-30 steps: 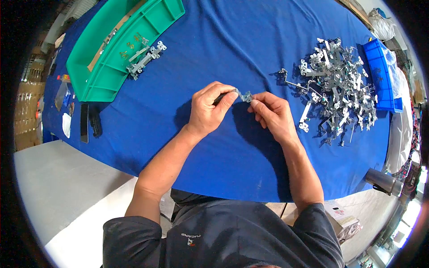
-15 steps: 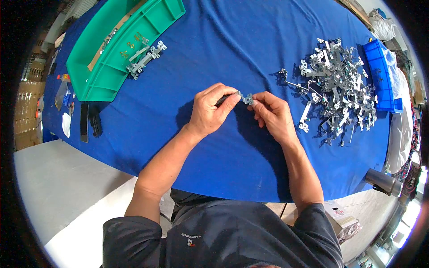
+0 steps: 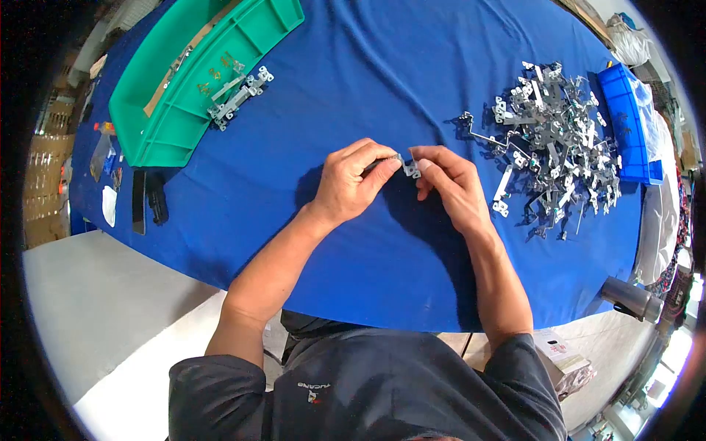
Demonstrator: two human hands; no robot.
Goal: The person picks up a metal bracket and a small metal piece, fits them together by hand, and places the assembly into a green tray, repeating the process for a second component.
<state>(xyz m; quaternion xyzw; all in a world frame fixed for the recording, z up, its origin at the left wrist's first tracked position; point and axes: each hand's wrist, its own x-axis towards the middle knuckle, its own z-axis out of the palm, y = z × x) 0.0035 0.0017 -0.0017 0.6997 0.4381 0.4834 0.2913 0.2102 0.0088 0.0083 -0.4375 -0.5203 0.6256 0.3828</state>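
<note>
Head cam looking down: the small metal bracket (image 3: 409,168) is about mid-table, held just above the blue cloth (image 3: 382,66) and pinched from both sides. The left hand (image 3: 351,184) has thumb and forefinger pressed together on the bracket's left end, with the other fingers curled in alongside. The right hand (image 3: 450,185) nips the right end between thumb and fingertips, so the two hands meet at the part and almost touch. Most of the bracket is buried under fingertips. Only a bit of shiny metal with holes shows between them, so I can't tell its full shape.

Off to the right, well apart from the hands, a big messy pile of metal parts (image 3: 559,136) is spread on the cloth, strips and little plates all tangled together. Just past it, at the right edge, sits a blue bin (image 3: 624,125).

Over at the far left there's a green tray (image 3: 176,128) with a few small pieces inside. A small cluster of metal pieces (image 3: 237,94) lies on the cloth right against its rim. Nearer than the tray, a couple of dark flat objects (image 3: 145,200) lie at the cloth's left edge, too small to make out. At the near right, off the cloth, there's a metal cylinder (image 3: 629,298).
</note>
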